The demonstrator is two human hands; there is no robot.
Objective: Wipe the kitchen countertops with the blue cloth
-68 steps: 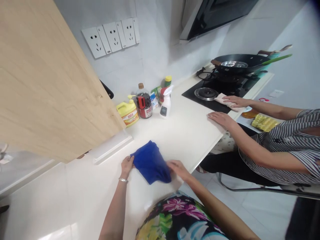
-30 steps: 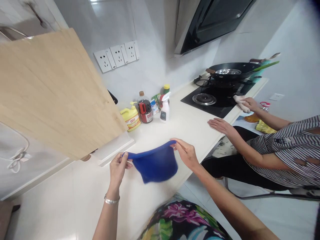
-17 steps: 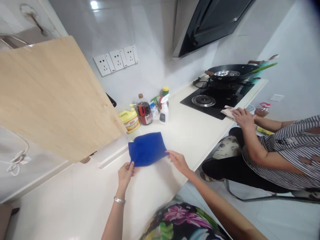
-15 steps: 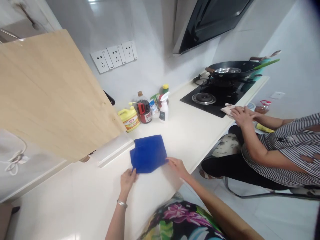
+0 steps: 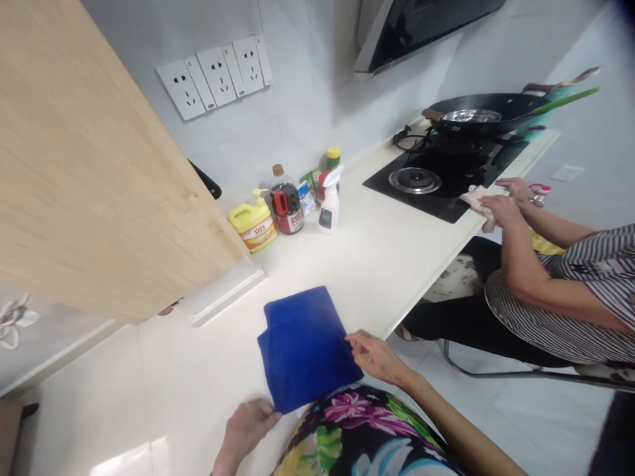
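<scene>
From your head camera: a blue cloth [image 5: 310, 354] lies flat on the white counter [image 5: 370, 264], directly in front of your floral top [image 5: 367, 430]. As far as you can judge, laying it out smooth is largely done; it looks doubled, but the layers do not line up, leaving a step along its left side, so squaring those edges is undone. Your left hand [image 5: 248, 426], slightly blurred, reaches in from the bottom edge, back upward, its thumb and fingers seeming to pinch the cloth's near left corner. Your right hand [image 5: 380, 360] comes in from the lower right, forearm slanting up and leftward, fingers loosely curled with the tips at the cloth's right edge; you cannot tell whether they grip it. Beyond the cloth, against the wall, stand a yellow soap bottle [image 5: 254, 228] and a white spray bottle [image 5: 329, 208].
</scene>
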